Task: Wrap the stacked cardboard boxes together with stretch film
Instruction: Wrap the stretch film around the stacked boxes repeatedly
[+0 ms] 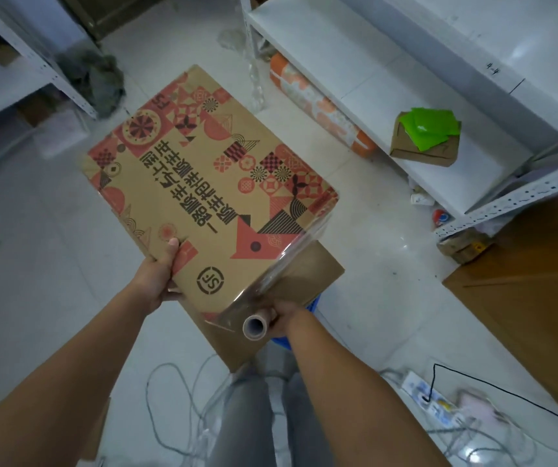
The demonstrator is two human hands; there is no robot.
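Brown flattened cardboard boxes with red and black printed patterns [203, 183] sit stacked over a blue stool [308, 315], top one skewed on a plain one below. Left hand [159, 274] grips the printed box's near-left edge, thumb on top. Right hand [286, 315] is curled round the roll of clear stretch film on a pinkish tube core [255, 326], held at the near corner. Film sheet [291, 254] runs up the right edge. Step in hand: an early pass. Next, judged: carry the roll under the stack, keeping tension, while the left hand steadies.
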